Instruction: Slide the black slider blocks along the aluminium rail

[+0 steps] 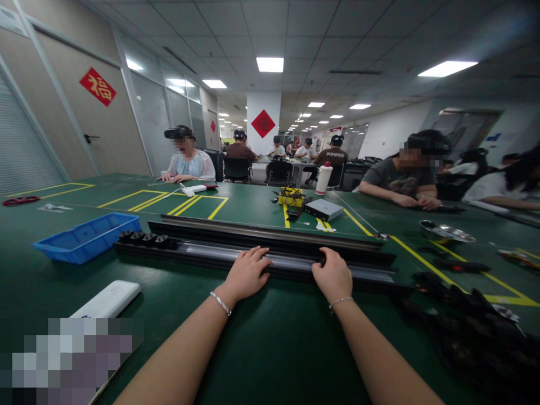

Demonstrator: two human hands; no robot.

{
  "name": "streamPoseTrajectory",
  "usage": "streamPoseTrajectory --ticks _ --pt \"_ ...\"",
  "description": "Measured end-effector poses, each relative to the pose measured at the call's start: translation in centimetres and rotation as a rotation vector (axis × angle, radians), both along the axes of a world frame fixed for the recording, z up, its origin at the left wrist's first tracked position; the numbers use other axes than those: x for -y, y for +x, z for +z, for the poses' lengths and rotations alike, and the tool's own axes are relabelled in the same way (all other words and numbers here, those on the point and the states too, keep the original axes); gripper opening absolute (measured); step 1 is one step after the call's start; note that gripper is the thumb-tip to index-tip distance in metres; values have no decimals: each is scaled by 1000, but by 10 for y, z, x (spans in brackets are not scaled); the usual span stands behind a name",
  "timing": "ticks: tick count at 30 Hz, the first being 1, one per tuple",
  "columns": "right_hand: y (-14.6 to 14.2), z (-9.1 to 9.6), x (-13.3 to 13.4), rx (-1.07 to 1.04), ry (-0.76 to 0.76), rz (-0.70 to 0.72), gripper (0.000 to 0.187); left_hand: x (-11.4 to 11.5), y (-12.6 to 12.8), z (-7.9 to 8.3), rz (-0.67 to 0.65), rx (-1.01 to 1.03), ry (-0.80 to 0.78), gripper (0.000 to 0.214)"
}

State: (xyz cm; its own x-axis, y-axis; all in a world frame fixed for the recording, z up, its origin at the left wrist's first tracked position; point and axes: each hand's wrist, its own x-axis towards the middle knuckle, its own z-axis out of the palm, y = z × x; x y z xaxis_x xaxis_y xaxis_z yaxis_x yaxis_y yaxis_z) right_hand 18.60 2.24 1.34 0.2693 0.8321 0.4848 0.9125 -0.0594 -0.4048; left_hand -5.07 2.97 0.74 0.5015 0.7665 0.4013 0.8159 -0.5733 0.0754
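Note:
A long black channel (291,277) with a shiny clear strip inside lies across the table in front of me. Several small black round-topped parts (147,239) sit in a row at its left end. My left hand (248,274) rests on the near edge and strip of the channel, fingers stretched out and apart. Further right, my right hand (334,277) is closed at the channel, its fingertips around a small black part (323,261) that is mostly hidden. Right behind lies a second long black strip (261,232), parallel to the channel.
A blue tray (86,239) stands left of the channel; a white box-like object (110,297) lies nearer. A heap of black parts (468,326) is at right, with a metal bowl (447,232) beyond. A grey box (324,210) and yellow tray (291,197) stand farther back. Other people sit around.

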Motion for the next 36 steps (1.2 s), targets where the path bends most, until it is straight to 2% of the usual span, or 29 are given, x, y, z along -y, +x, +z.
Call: streamPoseTrajectory --ticks 12,21,27,36 --pt "0 1 0 -13 21 18 43 1 0 1 -1 2 -12 29" --pt "14 6 3 -75 -57 -31 45 -1 -1 -1 -4 -8 17 28" --pt "16 5 2 -77 -34 -28 45 0 0 0 0 -17 11 27" --pt "23 6 2 -53 -44 -107 43 0 0 1 4 -25 4 28"
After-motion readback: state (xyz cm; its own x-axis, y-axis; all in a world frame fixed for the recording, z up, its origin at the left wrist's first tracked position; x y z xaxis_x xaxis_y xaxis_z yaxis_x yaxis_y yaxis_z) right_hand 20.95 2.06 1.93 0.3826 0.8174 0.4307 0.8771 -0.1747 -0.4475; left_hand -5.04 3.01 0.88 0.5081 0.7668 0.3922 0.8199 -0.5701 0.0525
